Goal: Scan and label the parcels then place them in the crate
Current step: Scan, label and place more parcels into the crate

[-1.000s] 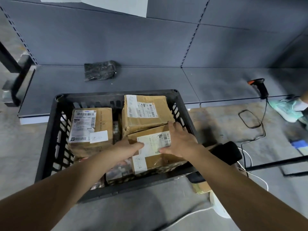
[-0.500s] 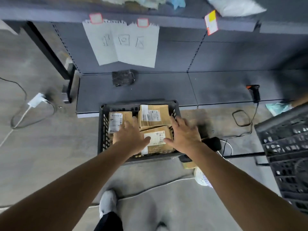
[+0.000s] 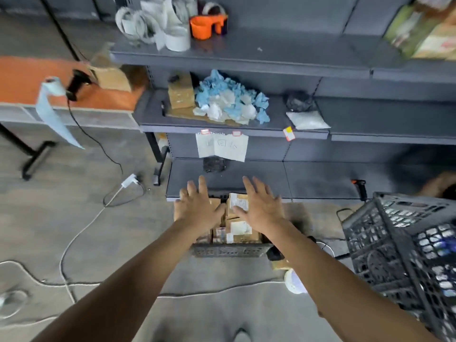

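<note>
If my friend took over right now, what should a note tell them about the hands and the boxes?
Left hand: open, fingers spread, holding nothing, over the crate's left side.
Right hand: open, fingers spread, holding nothing, over its right side.
Things: several cardboard parcels sit in the black crate on the floor before the bottom shelf. The handheld scanner lies on that shelf, to the right.
Done: the parcels in view carry labels and are crated.
Left: cannot tell if more parcels wait; a second crate stands at right, contents unclear.
</note>
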Demonstrator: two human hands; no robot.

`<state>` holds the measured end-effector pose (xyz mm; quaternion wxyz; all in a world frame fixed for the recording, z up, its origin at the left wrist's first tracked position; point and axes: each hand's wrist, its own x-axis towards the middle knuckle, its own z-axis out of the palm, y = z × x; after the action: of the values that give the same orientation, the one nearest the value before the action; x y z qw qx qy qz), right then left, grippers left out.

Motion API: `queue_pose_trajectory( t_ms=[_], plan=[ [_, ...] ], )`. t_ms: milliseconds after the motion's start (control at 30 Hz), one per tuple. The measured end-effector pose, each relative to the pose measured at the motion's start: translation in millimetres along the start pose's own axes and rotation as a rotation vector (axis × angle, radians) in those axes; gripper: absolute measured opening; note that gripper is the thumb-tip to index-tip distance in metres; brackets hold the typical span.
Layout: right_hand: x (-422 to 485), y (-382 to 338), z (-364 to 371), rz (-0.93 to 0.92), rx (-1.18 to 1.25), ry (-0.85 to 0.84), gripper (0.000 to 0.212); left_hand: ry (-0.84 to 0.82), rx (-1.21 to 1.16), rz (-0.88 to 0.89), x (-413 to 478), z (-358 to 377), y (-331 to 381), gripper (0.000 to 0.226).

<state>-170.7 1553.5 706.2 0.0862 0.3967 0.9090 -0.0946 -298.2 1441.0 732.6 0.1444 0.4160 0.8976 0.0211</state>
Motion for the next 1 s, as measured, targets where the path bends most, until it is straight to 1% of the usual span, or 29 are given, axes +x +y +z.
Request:
queue_pose_trajectory(
  t_ms=[100,267,433,533,633,767,867,1000],
  plan=[
    [-16.1,-31.5,-31.4,-0.028,-0.014,0.034,0.088,0.048,-0.002,-0.010,-20.0,-27.3,-28.5,0.096],
    [-34.6,-104.2,-72.0,-0.070,-0.024,0.164,0.087,0.172,-0.009,-0.024,-44.0,-71.7,-97.4,0.098],
    [-53.6,-213.8,-96.2,-0.122,-0.041,0.246,0.088,0.280,-0.119,-0.005,-78.5,-114.0,-193.9,0.093],
    [-62.9,-283.3,-103.3,-0.160,-0.064,0.287,0.087,0.339,-0.132,0.006,-97.1,-132.6,-257.0,0.091],
    [-73.1,-343.1,-107.2,-0.190,-0.050,0.290,0.086,0.357,-0.059,-0.003,-111.7,-144.5,-312.4,0.092],
    [-76.9,-398.0,-112.3,-0.235,-0.066,0.272,0.085,0.391,-0.023,0.006,-119.2,-155.4,-363.2,0.089],
    [-63.0,-427.3,-117.8,-0.255,-0.076,0.277,0.085,0.388,-0.015,-0.014,-112.3,-163.0,-390.9,0.090],
    [-23.1,-462.6,-120.7,-0.285,-0.069,0.276,0.085,0.362,0.001,-0.083,-88.8,-170.4,-427.4,0.093]
  ],
)
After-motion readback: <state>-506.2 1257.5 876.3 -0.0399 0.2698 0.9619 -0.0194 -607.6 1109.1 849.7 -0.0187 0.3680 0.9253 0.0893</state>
